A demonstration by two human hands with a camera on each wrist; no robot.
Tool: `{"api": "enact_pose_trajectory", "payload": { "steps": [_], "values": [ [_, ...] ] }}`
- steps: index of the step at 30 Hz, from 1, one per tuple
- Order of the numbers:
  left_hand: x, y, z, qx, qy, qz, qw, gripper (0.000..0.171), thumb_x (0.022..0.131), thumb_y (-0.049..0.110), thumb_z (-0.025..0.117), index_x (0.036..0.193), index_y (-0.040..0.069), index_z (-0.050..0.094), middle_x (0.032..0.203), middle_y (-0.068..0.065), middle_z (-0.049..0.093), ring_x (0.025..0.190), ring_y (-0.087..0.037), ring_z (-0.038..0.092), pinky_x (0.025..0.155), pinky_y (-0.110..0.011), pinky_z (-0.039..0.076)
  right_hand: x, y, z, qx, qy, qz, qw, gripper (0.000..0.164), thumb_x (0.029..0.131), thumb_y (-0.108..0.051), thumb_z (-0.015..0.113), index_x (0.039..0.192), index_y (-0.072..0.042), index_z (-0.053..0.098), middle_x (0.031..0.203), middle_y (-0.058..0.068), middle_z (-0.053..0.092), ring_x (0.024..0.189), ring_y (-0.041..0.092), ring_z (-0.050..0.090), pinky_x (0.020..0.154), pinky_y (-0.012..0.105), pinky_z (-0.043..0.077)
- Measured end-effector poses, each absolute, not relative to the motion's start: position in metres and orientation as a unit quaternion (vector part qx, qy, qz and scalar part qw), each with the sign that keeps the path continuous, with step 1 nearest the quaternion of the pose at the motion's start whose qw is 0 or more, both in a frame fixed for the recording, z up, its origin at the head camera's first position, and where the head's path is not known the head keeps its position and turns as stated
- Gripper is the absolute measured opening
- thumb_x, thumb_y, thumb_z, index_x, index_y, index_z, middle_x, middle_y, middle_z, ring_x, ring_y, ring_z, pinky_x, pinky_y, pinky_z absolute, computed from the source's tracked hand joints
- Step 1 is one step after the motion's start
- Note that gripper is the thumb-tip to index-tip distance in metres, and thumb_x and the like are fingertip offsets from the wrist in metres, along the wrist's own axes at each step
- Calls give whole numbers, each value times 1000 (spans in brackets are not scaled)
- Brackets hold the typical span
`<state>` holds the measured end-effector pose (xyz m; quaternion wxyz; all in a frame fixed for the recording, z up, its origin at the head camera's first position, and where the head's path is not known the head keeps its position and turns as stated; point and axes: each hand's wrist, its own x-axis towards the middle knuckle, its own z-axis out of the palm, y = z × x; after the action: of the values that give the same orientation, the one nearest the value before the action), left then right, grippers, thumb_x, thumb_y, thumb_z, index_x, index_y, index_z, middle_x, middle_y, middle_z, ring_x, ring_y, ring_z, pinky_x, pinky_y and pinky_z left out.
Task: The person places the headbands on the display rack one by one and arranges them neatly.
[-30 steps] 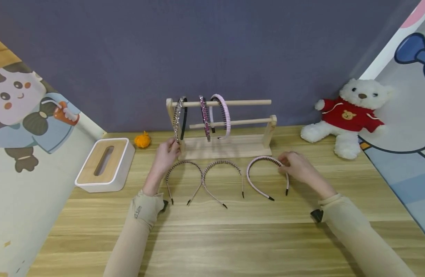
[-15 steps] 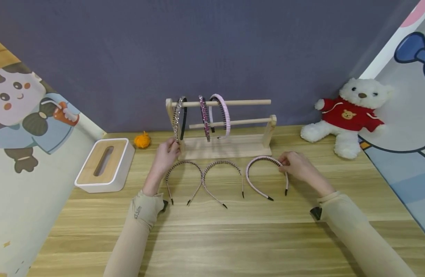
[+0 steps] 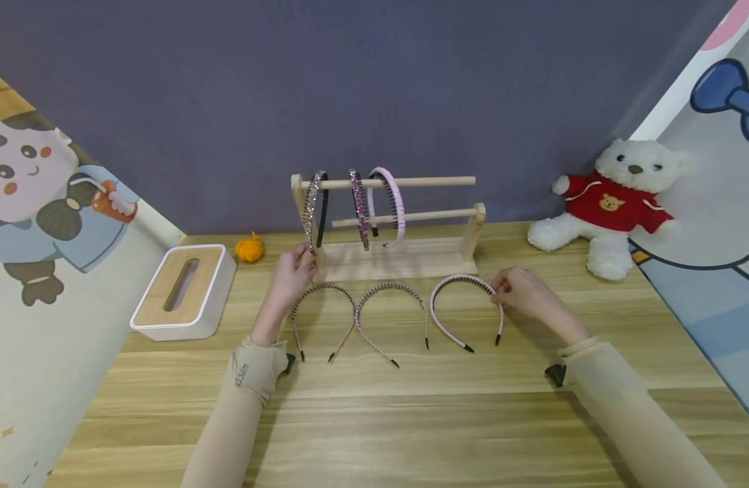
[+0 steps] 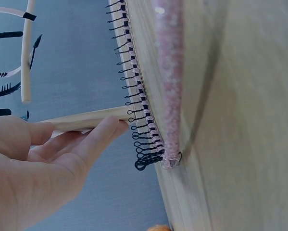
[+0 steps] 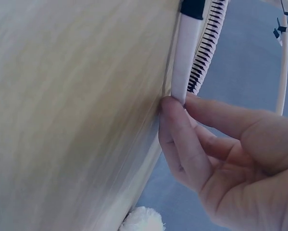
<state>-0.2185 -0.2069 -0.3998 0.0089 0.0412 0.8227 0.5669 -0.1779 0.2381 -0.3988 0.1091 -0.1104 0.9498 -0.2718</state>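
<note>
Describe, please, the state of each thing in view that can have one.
Left hand: touching the rack, grip unclear.
Right hand: pinching the front pink headband.
Front pink headband: pinched at its right side.
Rack: upright.
Three other headbands: hanging on the rack.
Two slim headbands: resting on the table.
Tissue box: lid in place.
Teddy bear: seated.
Orange ornament: on the table.

The far left headband (image 3: 312,203) glitters silver, the far middle one (image 3: 358,210) deep pink; the near right headband (image 3: 463,278) is pale pink. The stand (image 3: 395,261) is pale wood, the table (image 3: 411,420) streaked yellow-brown. The white bear (image 3: 640,157) wears red.
</note>
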Motion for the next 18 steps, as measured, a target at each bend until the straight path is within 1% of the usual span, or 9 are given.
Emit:
{"api": "enact_pose_trajectory", "payload": {
  "steps": [2, 7, 10, 12, 15, 18],
  "values": [
    [-218, -207, -400, 42, 821, 569, 8, 41, 116, 8, 40, 148, -14, 51, 136, -36, 61, 119, -45, 63, 105, -50, 55, -179, 239, -401, -112, 948, -279, 108, 8, 93, 1, 77, 96, 6, 72, 79, 7, 71, 68, 14, 65, 63, 29, 53],
    [-218, -206, -400, 43, 819, 572, 6, 41, 116, 8, 40, 149, -15, 50, 139, -38, 59, 126, -46, 62, 108, -49, 53, -179, 244, -402, -114, 943, -297, 103, 7, 92, 4, 76, 95, 6, 70, 80, 10, 70, 70, 17, 66, 63, 27, 54],
    [-218, -205, -399, 42, 821, 569, 8, 41, 116, 9, 40, 148, -14, 51, 137, -37, 61, 122, -45, 63, 106, -51, 54, -178, 246, -400, -104, 939, -307, 114, 9, 93, 4, 76, 97, 9, 70, 84, 12, 71, 74, 18, 66, 63, 27, 55],
    [-217, -206, -399, 42, 824, 565, 8, 41, 116, 9, 40, 147, -14, 52, 134, -36, 62, 117, -44, 64, 102, -52, 56, -178, 247, -397, -99, 938, -311, 120, 11, 94, 3, 76, 98, 10, 69, 84, 14, 71, 73, 18, 66, 61, 26, 55],
    [-217, -206, -399, 43, 828, 560, 6, 41, 116, 9, 40, 147, -13, 53, 130, -35, 64, 111, -43, 64, 98, -52, 57, -178, 248, -394, -96, 935, -317, 125, 12, 94, 3, 76, 100, 11, 69, 84, 13, 71, 72, 17, 66, 60, 23, 54],
    [-216, -206, -399, 44, 829, 558, 4, 41, 116, 9, 40, 148, -13, 53, 130, -35, 64, 110, -43, 64, 97, -49, 58, -178, 249, -393, -98, 933, -324, 122, 11, 94, 4, 76, 100, 11, 69, 83, 10, 72, 72, 15, 67, 60, 23, 56]
  ]
}}
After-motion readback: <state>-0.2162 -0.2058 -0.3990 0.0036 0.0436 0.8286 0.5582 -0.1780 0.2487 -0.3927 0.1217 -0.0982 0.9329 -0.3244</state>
